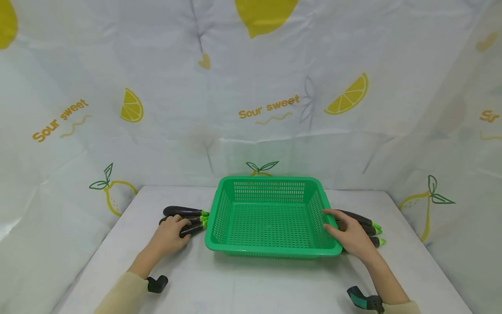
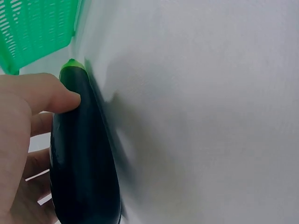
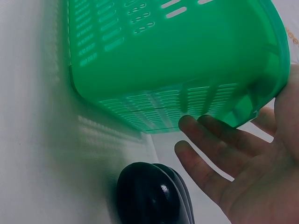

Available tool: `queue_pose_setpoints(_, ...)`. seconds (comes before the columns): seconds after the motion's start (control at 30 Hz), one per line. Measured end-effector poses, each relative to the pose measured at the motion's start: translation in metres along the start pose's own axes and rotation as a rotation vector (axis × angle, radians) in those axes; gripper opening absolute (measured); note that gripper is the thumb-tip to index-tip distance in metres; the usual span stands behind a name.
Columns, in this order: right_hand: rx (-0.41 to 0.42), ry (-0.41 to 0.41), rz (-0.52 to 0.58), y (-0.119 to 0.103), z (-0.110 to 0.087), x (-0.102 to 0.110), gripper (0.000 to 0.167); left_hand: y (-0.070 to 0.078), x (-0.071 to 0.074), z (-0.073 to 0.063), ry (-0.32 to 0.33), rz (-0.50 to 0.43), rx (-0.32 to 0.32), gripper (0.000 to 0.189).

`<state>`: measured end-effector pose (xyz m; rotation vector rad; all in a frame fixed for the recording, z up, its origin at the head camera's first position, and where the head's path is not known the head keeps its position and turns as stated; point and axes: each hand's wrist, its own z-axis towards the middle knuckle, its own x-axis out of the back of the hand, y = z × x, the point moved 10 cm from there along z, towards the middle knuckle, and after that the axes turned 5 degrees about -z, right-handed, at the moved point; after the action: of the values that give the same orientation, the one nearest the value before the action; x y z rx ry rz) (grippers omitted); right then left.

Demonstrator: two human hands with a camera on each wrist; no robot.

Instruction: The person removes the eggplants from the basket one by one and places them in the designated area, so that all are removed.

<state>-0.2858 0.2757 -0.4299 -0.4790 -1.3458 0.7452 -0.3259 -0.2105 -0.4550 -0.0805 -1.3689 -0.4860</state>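
My left hand (image 1: 167, 236) grips the nearest of several dark eggplants on the left of the table. In the left wrist view the thumb lies along this eggplant (image 2: 84, 149) near its green stem end, with the fingers on its far side. A green slotted basket (image 1: 274, 251) stands in the middle, nothing inside it. At its right side, my right hand (image 1: 350, 235) holds the rim, thumb over the inner side. The right wrist view shows its other fingers (image 3: 210, 140) outside the basket wall, above a dark eggplant (image 3: 147, 193).
More eggplants (image 1: 357, 218) lie to the right of the basket, stems pointing right, partly covered by the right hand. Behind the left hand, another eggplant (image 1: 182, 211) points its stem at the basket. A lemon-print sheet (image 1: 176, 144) hangs behind the white table (image 1: 243, 288).
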Motion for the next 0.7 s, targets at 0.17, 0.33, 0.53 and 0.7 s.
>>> queue_pose_setpoints(0.17,-0.008,-0.005,-0.009,0.000,0.001,0.000,0.052,0.004,-0.003,0.000,0.014,0.040,0.009,0.030)
queue_pose_setpoints(0.33,0.001,-0.009,-0.003,-0.001,0.000,0.001,0.052,0.009,0.000,0.001,0.057,0.071,-0.018,0.031)
queue_pose_setpoints(0.53,0.005,-0.032,0.035,0.001,-0.003,0.003,0.058,0.013,0.006,-0.001,0.111,0.068,-0.038,0.027)
queue_pose_setpoints(0.7,0.010,-0.011,-0.001,0.003,-0.009,0.014,0.057,0.024,0.015,-0.001,0.162,0.001,-0.060,0.023)
